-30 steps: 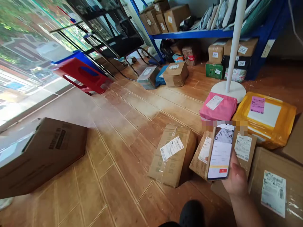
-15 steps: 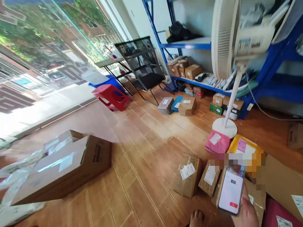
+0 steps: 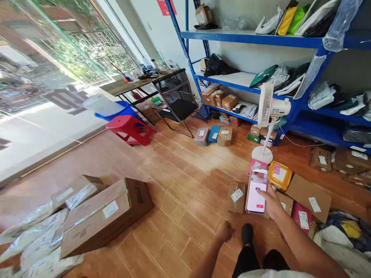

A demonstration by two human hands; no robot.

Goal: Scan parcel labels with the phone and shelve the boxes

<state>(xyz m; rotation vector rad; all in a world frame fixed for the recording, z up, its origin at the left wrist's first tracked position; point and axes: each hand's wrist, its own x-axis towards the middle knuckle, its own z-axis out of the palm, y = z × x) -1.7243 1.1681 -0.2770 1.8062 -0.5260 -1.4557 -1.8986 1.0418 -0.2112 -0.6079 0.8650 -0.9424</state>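
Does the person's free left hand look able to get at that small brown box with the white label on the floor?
Probably yes: the left hand is empty, hangs just below the small brown box, and only bare floor lies between.

The room is brightly lit by daylight entering through the glass front (image 3: 43,69) on the left, where the outside view is washed out and overexposed. A pale glare is cast across the wooden floor (image 3: 179,181) near the glass. Soft shadows are thrown rightward from the cardboard box (image 3: 104,216). Strong wide-angle bending is seen on the blue shelving (image 3: 252,38). The plastic-wrapped parcels (image 3: 34,235) at the lower left are smeared by blur.
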